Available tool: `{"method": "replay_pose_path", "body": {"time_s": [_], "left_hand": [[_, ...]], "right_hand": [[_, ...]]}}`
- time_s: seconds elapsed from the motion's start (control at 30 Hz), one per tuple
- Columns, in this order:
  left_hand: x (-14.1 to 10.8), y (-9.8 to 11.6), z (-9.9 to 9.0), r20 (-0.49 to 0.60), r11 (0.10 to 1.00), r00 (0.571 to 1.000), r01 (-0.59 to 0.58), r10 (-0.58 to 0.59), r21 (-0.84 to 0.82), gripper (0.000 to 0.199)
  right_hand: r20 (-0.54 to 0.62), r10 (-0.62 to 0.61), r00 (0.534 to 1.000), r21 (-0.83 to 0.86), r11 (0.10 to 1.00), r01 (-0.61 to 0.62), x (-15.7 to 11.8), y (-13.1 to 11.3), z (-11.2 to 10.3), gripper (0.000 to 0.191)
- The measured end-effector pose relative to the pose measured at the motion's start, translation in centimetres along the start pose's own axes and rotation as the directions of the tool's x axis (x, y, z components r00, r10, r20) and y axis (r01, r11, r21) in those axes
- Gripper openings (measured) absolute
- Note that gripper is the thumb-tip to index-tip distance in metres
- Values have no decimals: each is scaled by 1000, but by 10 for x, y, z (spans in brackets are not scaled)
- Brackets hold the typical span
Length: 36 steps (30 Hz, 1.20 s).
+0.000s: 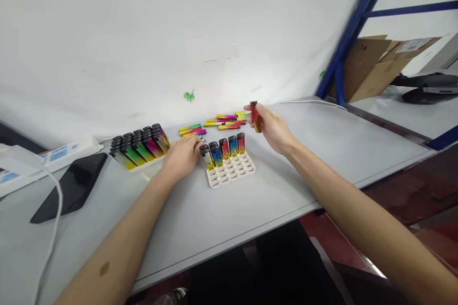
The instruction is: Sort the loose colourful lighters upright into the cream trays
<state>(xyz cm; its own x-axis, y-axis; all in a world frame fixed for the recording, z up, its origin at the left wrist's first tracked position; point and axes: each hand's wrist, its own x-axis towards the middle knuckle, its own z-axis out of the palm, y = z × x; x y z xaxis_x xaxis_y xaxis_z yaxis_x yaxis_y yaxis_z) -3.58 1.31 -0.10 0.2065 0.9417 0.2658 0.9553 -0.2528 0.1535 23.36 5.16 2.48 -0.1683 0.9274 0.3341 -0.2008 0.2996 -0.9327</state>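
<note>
My right hand [274, 126] is closed around a lighter [256, 118] with a red-to-gold body and black top, held upright above the table to the right of the white tray [234, 174]. Several lighters stand in that tray's back slots, among them a blue one [216, 156] and a red one [241, 143]; its front slots show bare. Against the tray's back left side, my left hand [182, 155] lies with curled fingers close to the standing lighters. What those fingers grip, if anything, is hidden. Loose shiny lighters or sleeves [229, 127] lie behind the tray.
A second tray packed with lighters [139, 147] stands left of my left hand. Farther left are a dark phone-like slab [71, 188], a white power strip [57, 157] and a white cable [57, 214]. A wall backs the table; a blue metal frame [343, 52] rises at right.
</note>
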Motion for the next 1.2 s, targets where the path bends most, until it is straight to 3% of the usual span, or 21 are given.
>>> {"method": "replay_pose_path", "body": {"time_s": [0.1, 0.2, 0.33, 0.47, 0.6, 0.73, 1.03, 1.1, 1.2], "left_hand": [[0, 4, -2, -18, 999, 999, 43, -43, 15, 39], [-1, 7, -4, 21, 995, 995, 99, -100, 20, 39], [-2, 7, -2, 31, 995, 994, 100, -101, 14, 44], [-2, 4, 3, 0, 997, 997, 79, -79, -8, 51], [-1, 2, 7, -19, 997, 999, 39, -41, -72, 48], [-1, 0, 9, -28, 992, 999, 11, -15, -129, 44], [-2, -2, 8, -40, 981, 998, 31, -39, -189, 40], [-2, 0, 5, -53, 968, 997, 32, -47, -248, 36], [-2, 3, 3, -52, 924, 993, 76, -103, -376, 27]], "right_hand": [[113, -101, 988, -3, 995, 102, -4, -7, -1, 32], [219, -130, 967, 13, 991, 131, -10, -10, 5, 31], [244, -174, 954, -156, 964, 216, -23, -8, 21, 34], [345, -220, 912, -412, 838, 358, -36, 2, 32, 27], [462, -199, 864, -551, 699, 455, -38, 14, 33, 21], [484, -263, 834, -575, 623, 530, -37, 16, 31, 17], [506, -394, 767, -455, 634, 626, -34, 14, 30, 10], [493, -398, 774, -509, 589, 628, -36, 12, 31, 6], [398, -455, 796, -588, 539, 603, -39, 7, 33, 16]]}}
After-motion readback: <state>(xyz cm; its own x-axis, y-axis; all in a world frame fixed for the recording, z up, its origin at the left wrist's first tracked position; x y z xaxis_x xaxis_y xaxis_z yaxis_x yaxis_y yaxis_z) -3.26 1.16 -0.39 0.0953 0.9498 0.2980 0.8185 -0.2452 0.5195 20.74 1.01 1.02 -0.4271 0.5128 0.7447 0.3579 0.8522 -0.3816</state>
